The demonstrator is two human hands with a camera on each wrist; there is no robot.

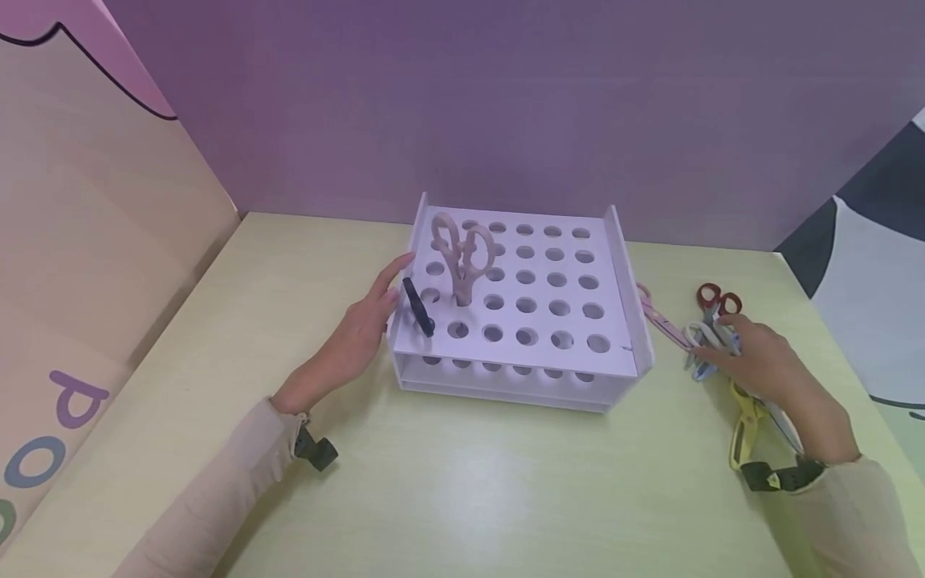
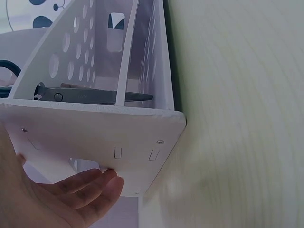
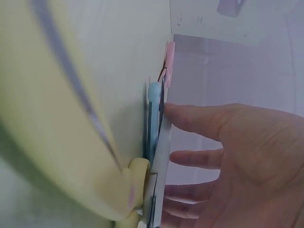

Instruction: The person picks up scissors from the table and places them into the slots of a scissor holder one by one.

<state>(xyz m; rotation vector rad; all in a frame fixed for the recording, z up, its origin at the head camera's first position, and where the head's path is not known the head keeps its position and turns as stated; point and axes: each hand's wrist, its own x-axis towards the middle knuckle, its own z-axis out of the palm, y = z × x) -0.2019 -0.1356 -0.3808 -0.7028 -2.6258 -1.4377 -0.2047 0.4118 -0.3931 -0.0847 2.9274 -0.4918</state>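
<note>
A white rack with rows of round holes stands on the table. Beige scissors and black-handled scissors are upright in its left holes, and a dark blade hangs inside. My left hand rests on the rack's left side panel, fingertips beside the cutout in the left wrist view. At the right, my right hand reaches over piled scissors, its thumb and forefinger at the white-handled scissors. Red-handled scissors and light-blue scissors lie about its fingertips. Yellow scissors lie below this hand.
Pink scissors lie against the rack's right side. A purple wall rises behind the table, and printed panels stand at left and right. Each wrist carries a black camera strap.
</note>
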